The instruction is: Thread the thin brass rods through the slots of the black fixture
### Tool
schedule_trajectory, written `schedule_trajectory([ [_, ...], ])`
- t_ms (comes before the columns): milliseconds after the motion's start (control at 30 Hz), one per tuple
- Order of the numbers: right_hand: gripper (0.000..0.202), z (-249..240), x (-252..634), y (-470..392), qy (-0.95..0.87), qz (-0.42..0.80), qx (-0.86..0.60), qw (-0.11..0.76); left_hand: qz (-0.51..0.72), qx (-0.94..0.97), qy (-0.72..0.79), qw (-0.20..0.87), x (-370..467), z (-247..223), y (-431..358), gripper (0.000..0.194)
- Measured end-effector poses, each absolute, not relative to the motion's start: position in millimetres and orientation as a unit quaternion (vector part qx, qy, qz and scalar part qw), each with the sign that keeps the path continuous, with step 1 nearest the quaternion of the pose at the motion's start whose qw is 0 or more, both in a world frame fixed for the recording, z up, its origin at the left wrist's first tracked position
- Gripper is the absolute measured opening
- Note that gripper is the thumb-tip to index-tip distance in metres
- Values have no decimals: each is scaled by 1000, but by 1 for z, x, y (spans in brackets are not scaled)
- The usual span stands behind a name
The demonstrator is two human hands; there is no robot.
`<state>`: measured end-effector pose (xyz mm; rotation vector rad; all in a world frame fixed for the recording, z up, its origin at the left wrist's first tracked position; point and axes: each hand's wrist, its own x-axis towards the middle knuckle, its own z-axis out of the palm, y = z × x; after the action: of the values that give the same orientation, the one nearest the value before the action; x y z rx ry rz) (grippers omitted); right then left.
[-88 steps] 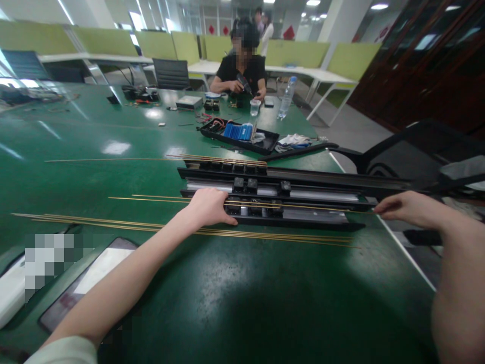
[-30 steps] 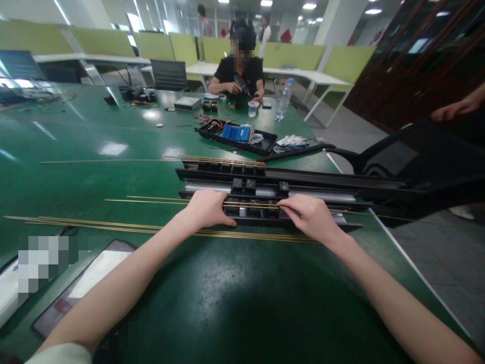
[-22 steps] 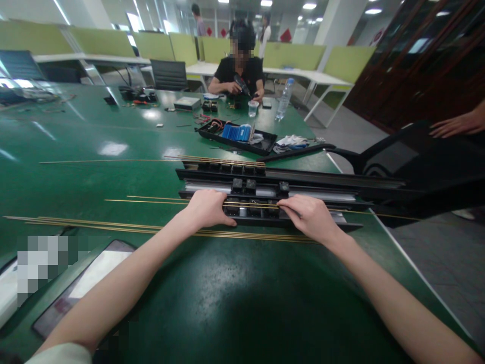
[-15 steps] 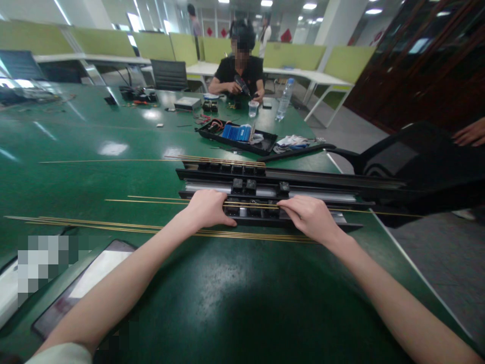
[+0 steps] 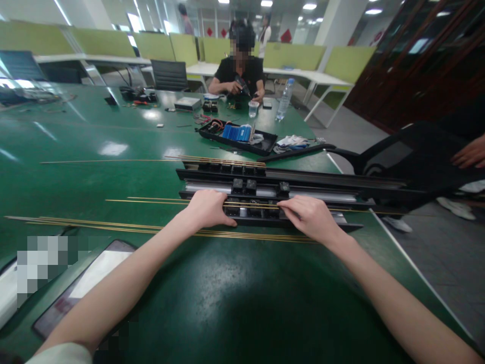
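My left hand (image 5: 208,208) grips the near black rail (image 5: 257,221) at its left part, thumb on the near side and fingers on the far side. My right hand (image 5: 306,215) pinches a thin brass rod (image 5: 259,205) that runs lengthwise over the black blocks (image 5: 273,209) in this rail. Two more black rails lie parallel behind, the middle one (image 5: 265,191) carrying several black blocks. More brass rods (image 5: 242,235) lie on the table along the near side, passing under my forearms.
A phone (image 5: 87,283) lies at the left front of the green table (image 5: 227,298). Beyond the rails are a black tray (image 5: 261,147), gloves (image 5: 293,143) and a bottle (image 5: 285,100). A person sits opposite. Another person's hand (image 5: 472,152) and a black chair are at the right.
Both my hands stay in place. The other person's hand at the right has moved slightly lower, and shoes now show by the table edge. A person in the far background has shifted left.
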<state>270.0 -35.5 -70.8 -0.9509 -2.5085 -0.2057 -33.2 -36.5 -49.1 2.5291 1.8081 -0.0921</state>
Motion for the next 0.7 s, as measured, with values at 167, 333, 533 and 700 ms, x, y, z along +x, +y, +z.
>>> schedule_trajectory([
  [167, 20, -69, 270, -36, -910, -76, -344, 216, -27, 818, 575, 15, -34, -49, -36, 75],
  [333, 20, -67, 271, -36, -911, -67, -346, 217, -27, 816, 577, 13, -34, -49, -36, 74],
  [533, 20, -65, 272, -36, -911, -61, -347, 216, -26, 818, 575, 13, -33, -49, -37, 74],
  [700, 19, -62, 272, -36, -911, -64, -347, 212, -29, 817, 575, 14, -33, -48, -37, 74],
])
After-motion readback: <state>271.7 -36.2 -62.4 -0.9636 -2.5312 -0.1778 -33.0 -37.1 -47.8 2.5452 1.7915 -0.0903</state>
